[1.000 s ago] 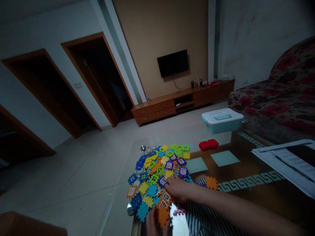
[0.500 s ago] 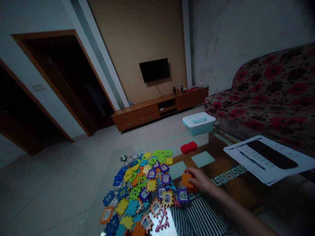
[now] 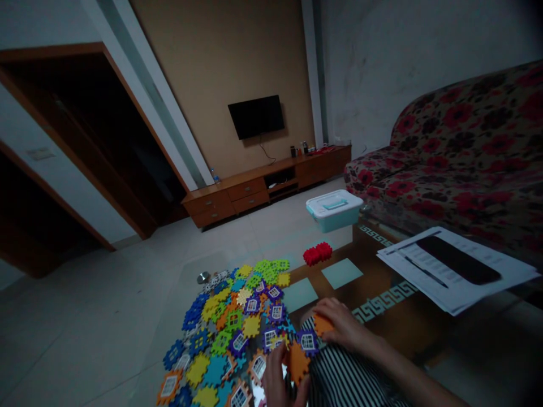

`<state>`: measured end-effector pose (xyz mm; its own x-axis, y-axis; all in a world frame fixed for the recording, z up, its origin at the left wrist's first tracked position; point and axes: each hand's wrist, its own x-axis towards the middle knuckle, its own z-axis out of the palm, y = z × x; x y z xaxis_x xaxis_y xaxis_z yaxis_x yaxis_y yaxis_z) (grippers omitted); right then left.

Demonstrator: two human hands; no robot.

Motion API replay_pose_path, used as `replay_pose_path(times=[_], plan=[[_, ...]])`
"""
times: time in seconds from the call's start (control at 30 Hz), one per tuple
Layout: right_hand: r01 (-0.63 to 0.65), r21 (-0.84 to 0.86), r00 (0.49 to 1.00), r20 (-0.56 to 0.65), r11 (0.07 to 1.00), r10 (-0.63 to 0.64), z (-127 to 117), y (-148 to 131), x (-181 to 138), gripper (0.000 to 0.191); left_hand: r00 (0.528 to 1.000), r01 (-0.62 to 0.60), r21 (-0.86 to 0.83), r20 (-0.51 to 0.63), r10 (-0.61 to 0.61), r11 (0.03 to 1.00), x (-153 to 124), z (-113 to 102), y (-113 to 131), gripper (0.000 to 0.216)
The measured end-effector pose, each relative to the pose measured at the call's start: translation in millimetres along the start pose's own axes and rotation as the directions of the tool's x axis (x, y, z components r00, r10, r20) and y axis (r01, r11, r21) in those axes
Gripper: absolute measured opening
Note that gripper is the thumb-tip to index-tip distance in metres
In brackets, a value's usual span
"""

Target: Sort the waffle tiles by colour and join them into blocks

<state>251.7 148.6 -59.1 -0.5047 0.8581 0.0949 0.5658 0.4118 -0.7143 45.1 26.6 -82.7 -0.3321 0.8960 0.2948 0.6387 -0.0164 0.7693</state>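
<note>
An orange toothed tile [image 3: 299, 362] is gripped between the thumb and fingers of my left hand [image 3: 280, 380], low in the view over the near edge of the pile. My right hand [image 3: 339, 322] is closed on other orange tile pieces [image 3: 322, 325], just to the right and a bit farther off. Between the hands lies a purple window tile [image 3: 307, 341]. The pile of interlocking tiles [image 3: 220, 339] in blue, yellow, green, orange and purple spreads over the glass table to the left. A small red stack of tiles [image 3: 318, 254] sits apart, beyond my right hand.
A lidded turquoise box [image 3: 335, 210] stands at the far side of the glass table. Papers [image 3: 445, 294] with a pen [image 3: 424, 271] and a black phone-like object [image 3: 459, 260] lie at the right. A small round metal object [image 3: 203, 277] is at the pile's far left. A flowered sofa [image 3: 449, 147] stands behind.
My left hand has come up from the bottom edge with an orange tile, moving toward my right hand. My right hand still holds its orange pieces. The whole view has shifted slightly.
</note>
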Motion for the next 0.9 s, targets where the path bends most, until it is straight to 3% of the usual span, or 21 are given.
replay_pose_path(times=[0.17,0.37,0.47,0.6,0.73,0.9], plan=[[-0.01,-0.067,1.0,0.017,0.998,0.011,-3,6,6,0.058,0.978,-0.036,0.064,0.209,0.022,0.997,51,11,16,0.061],[-0.098,-0.055,0.982,-0.165,0.994,0.088,-45,74,51,0.042,0.923,-0.089,0.204,0.385,0.004,0.975,105,56,49,0.063],[-0.071,-0.041,0.974,-0.221,0.997,0.06,-66,102,73,0.038,0.903,-0.098,0.25,0.429,-0.019,0.963,125,84,60,0.068],[-0.001,-0.06,0.979,-0.206,0.998,-0.012,-73,120,91,0.037,0.889,-0.092,0.29,0.456,-0.053,0.953,149,115,74,0.066],[0.045,-0.048,0.979,-0.194,0.998,-0.054,-69,125,96,0.037,0.882,-0.084,0.35,0.461,-0.094,0.933,166,133,88,0.053],[0.084,0.033,0.975,-0.208,0.996,-0.075,-66,129,91,0.035,0.857,-0.094,0.351,0.505,-0.103,0.932,174,146,93,0.055]])
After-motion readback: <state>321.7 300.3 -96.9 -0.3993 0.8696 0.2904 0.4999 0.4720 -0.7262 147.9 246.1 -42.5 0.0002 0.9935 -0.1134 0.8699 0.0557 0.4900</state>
